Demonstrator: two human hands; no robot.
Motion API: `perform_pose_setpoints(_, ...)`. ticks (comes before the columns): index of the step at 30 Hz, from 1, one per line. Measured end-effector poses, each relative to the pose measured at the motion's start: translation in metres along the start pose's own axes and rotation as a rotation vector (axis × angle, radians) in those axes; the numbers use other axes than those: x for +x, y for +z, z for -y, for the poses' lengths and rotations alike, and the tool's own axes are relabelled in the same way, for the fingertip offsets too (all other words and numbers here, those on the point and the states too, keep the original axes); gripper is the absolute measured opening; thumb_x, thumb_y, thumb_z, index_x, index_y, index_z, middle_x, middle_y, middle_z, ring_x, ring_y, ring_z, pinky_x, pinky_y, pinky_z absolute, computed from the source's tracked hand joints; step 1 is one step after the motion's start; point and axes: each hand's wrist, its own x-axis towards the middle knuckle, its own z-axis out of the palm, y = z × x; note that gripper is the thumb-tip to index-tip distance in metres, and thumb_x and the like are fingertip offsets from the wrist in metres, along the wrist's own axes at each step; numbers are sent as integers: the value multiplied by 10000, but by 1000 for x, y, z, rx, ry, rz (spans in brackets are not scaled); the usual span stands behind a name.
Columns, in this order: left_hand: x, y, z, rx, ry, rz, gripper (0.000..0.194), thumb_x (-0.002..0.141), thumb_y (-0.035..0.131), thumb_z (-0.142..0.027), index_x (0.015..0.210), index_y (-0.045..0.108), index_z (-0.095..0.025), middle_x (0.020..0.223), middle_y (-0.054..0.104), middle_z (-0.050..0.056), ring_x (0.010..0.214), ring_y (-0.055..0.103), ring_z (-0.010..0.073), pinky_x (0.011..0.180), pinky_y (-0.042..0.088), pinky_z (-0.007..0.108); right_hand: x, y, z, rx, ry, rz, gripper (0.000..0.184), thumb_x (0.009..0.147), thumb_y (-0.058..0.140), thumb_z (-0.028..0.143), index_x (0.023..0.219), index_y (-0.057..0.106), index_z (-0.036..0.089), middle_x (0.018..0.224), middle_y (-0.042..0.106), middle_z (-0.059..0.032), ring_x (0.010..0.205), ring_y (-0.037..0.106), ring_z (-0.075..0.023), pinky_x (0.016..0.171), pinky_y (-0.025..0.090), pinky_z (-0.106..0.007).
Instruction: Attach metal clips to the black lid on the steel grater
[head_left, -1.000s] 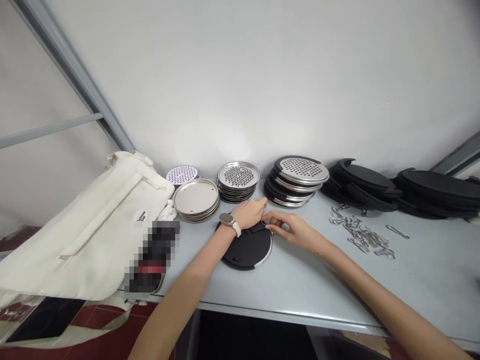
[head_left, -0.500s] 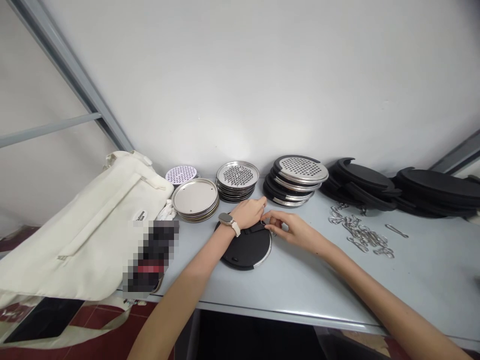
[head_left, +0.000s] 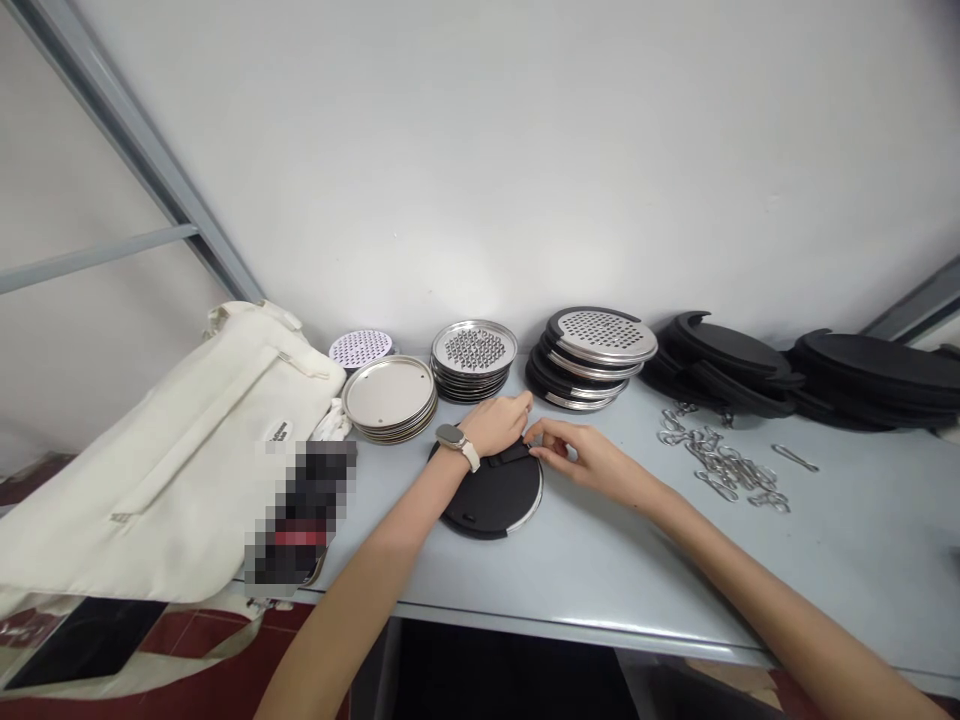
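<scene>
A round black disc with a steel rim (head_left: 491,497) lies flat on the table, a short black strap (head_left: 510,453) across its far edge. My left hand (head_left: 491,423), wearing a watch with a pale band (head_left: 452,437), rests on that far edge, fingers closed around it. My right hand (head_left: 570,452) pinches at the rim beside the strap, its fingertips close to my left fingers. Whatever small part lies between the fingertips is hidden. Both hands are touching the disc.
Beyond the hands stand stacks of steel grater plates (head_left: 474,348) and plain steel discs (head_left: 389,392). Black round backs (head_left: 724,347) stack at right, near a heap of metal clips (head_left: 720,465). A white canvas bag (head_left: 180,450) and a pixelated object (head_left: 300,515) lie at left.
My hands have barely moved and still hold the disc's far edge. The whole view has drifted slightly.
</scene>
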Motion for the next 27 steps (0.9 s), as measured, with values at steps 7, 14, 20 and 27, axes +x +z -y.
perform_pose_setpoints(7, 0, -1, -1, 1, -4, -8, 199, 935, 343, -186, 1077, 483, -184, 823, 656, 60, 803, 655, 213, 726, 478, 294, 0, 1, -1, 23, -3, 0, 221, 932, 440, 350, 1009, 569, 189, 643, 529, 20, 595, 491, -137, 586, 397, -248)
perform_pose_setpoints(14, -1, -4, -3, -36, 0, 1, 145, 942, 370, -199, 1033, 482, -186, 835, 655, 57, 813, 652, 206, 709, 469, 281, 2, 1, 1, 103, -17, -58, 233, 921, 459, 358, 1070, 535, 197, 711, 545, 3, 646, 526, -149, 624, 429, -262)
perform_pose_setpoints(20, -2, -4, -3, -33, -8, 14, 141, 947, 370, -201, 1035, 479, -182, 840, 655, 66, 821, 650, 204, 716, 465, 279, 1, 3, 3, 97, -33, -54, 189, 925, 433, 306, 1060, 505, 193, 746, 569, -11, 668, 531, -153, 639, 434, -266)
perform_pose_setpoints(27, -2, -3, -1, -14, -5, 6, 175, 944, 340, -184, 1058, 472, -188, 870, 665, 69, 829, 650, 207, 755, 468, 296, 0, 2, 1, 54, -32, -24, 156, 933, 394, 282, 941, 520, 191, 717, 562, -3, 638, 503, -142, 610, 410, -255)
